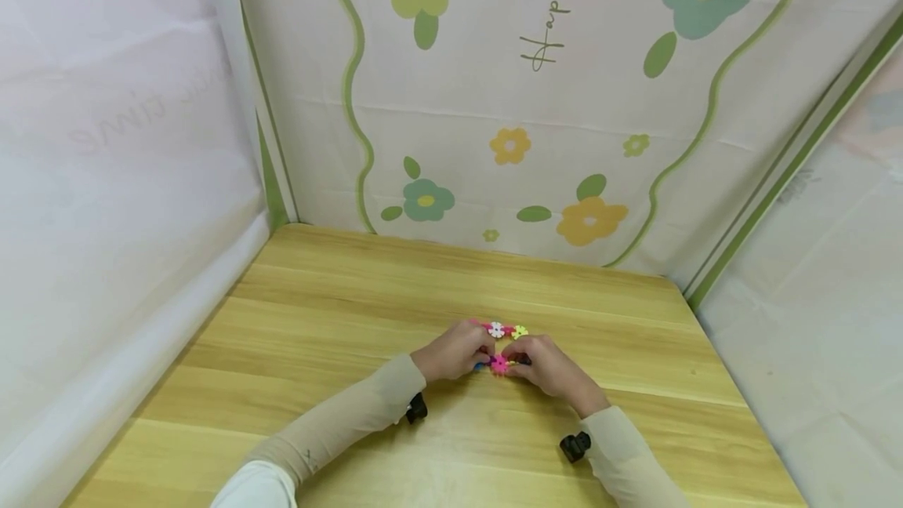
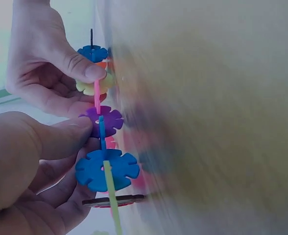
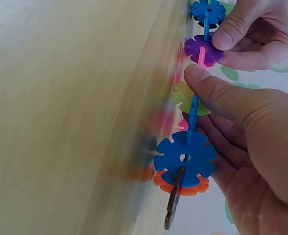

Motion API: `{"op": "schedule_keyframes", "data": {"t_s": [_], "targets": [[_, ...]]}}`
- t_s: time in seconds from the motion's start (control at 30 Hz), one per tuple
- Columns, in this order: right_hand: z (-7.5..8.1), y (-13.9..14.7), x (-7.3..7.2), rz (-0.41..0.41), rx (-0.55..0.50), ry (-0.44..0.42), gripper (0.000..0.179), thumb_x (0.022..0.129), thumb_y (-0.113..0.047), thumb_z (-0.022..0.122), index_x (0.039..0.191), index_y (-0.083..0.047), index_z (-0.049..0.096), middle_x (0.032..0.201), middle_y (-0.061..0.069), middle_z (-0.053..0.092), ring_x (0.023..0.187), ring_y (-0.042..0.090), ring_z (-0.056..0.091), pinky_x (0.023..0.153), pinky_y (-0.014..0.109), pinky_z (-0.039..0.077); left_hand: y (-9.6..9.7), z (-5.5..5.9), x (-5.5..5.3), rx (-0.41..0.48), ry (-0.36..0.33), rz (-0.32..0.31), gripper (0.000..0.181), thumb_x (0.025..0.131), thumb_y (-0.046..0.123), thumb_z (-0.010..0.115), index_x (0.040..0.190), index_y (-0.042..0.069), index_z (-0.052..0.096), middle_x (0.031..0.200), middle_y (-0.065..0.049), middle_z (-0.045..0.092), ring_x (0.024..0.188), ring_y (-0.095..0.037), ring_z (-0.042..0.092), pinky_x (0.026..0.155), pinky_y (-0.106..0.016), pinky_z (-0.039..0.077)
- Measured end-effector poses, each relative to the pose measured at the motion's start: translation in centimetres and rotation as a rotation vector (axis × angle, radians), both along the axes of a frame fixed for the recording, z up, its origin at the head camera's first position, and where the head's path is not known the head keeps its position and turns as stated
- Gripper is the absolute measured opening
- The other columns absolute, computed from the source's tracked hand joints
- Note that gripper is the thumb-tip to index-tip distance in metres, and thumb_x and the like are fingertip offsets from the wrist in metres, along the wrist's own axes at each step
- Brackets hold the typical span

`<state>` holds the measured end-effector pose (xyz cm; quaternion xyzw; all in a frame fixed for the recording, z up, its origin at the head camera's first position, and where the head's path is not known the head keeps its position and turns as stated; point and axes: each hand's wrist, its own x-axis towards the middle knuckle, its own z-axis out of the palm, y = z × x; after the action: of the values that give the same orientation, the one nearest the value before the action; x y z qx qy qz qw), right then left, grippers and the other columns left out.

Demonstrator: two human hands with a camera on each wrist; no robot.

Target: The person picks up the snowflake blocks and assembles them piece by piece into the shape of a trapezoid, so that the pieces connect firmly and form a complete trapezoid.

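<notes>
A chain of slotted plastic snowflake discs is joined slot to slot above the table. My left hand (image 1: 455, 350) pinches the purple disc (image 2: 109, 121) at its edge. With thumb and fingers, my right hand (image 1: 546, 367) grips the yellow-green disc (image 3: 183, 98). Between the two hands the pink disc (image 1: 499, 364) links these discs. On the left-hand side follow a blue disc (image 2: 92, 176), a yellow-green disc seen edge-on and a dark brown disc (image 2: 90, 202). Beyond the right hand come another blue disc (image 3: 168, 164), an orange disc (image 3: 199, 188) and a brown disc (image 3: 172, 205).
Just behind the hands, a white disc (image 1: 497, 330) and a yellow disc (image 1: 520, 332) lie in a row with pink ones. The wooden table (image 1: 339, 320) meets a flower-printed cloth wall (image 1: 458, 85) at its back, and cloth hangs at both sides.
</notes>
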<state>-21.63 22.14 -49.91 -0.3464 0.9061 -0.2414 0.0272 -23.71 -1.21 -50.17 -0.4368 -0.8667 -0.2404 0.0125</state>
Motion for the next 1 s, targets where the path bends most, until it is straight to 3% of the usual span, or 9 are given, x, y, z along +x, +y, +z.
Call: {"op": "schedule_keyframes", "data": {"t_s": [0.23, 0.33, 0.5, 0.67, 0.8, 1.0], "targets": [[-0.3, 0.3, -0.1, -0.012, 0.005, -0.024, 0.018, 0.095, -0.013, 0.08, 0.113, -0.013, 0.08, 0.108, 0.0, 0.08, 0.094, 0.008, 0.073, 0.081, 0.027, 0.062, -0.2, 0.0, -0.2, -0.002, -0.024, -0.017, 0.008, 0.098, 0.012, 0.076, 0.093, 0.014, 0.081, 0.093, 0.005, 0.078, 0.081, 0.001, 0.065, 0.075, -0.011, 0.052], [-0.2, 0.7, 0.0, -0.023, 0.016, -0.025, 0.024, 0.095, -0.016, 0.08, 0.119, -0.011, 0.078, 0.111, 0.002, 0.079, 0.097, 0.011, 0.074, 0.083, 0.029, 0.063, -0.6, 0.2, 0.0, 0.013, -0.053, -0.015, 0.008, 0.1, 0.014, 0.075, 0.101, 0.012, 0.082, 0.101, 0.001, 0.079, 0.085, -0.002, 0.068, 0.077, -0.013, 0.054], [0.9, 2.3, 0.4, -0.095, -0.004, -0.041, 0.038, 0.096, -0.021, 0.08, 0.129, -0.004, 0.073, 0.119, 0.01, 0.076, 0.107, 0.025, 0.073, 0.091, 0.042, 0.062, -2.6, 1.2, -0.3, 0.105, -0.151, 0.046, 0.018, 0.104, 0.015, 0.069, 0.116, 0.005, 0.079, 0.113, -0.007, 0.078, 0.096, -0.008, 0.07, 0.085, -0.021, 0.059], [2.1, 5.4, 0.7, -0.238, -0.046, -0.034, 0.041, 0.097, -0.024, 0.079, 0.131, -0.002, 0.071, 0.124, 0.012, 0.075, 0.11, 0.027, 0.072, 0.096, 0.049, 0.06, -5.8, 1.6, -1.3, 0.193, -0.222, 0.139, 0.017, 0.106, 0.013, 0.065, 0.11, 0.003, 0.078, 0.101, -0.005, 0.077, 0.089, -0.008, 0.068, 0.081, -0.023, 0.059], [2.0, 7.4, 0.7, -0.327, -0.081, -0.084, 0.037, 0.1, -0.022, 0.076, 0.129, 0.0, 0.072, 0.121, 0.014, 0.075, 0.104, 0.023, 0.072, 0.091, 0.041, 0.061, -7.7, 1.1, -1.3, 0.174, -0.311, 0.183, 0.016, 0.106, 0.012, 0.065, 0.108, 0.002, 0.078, 0.098, -0.006, 0.076, 0.083, -0.01, 0.067, 0.075, -0.025, 0.058], [0.5, 8.3, 0.7, -0.357, -0.119, -0.233, 0.032, 0.104, -0.027, 0.07, 0.124, -0.003, 0.075, 0.113, 0.006, 0.078, 0.098, 0.013, 0.071, 0.08, 0.024, 0.059, -8.4, 0.3, -0.2, 0.175, -0.493, 0.15, 0.017, 0.106, 0.013, 0.064, 0.104, 0.004, 0.078, 0.094, -0.01, 0.078, 0.08, -0.023, 0.072, 0.075, -0.029, 0.059]]}}
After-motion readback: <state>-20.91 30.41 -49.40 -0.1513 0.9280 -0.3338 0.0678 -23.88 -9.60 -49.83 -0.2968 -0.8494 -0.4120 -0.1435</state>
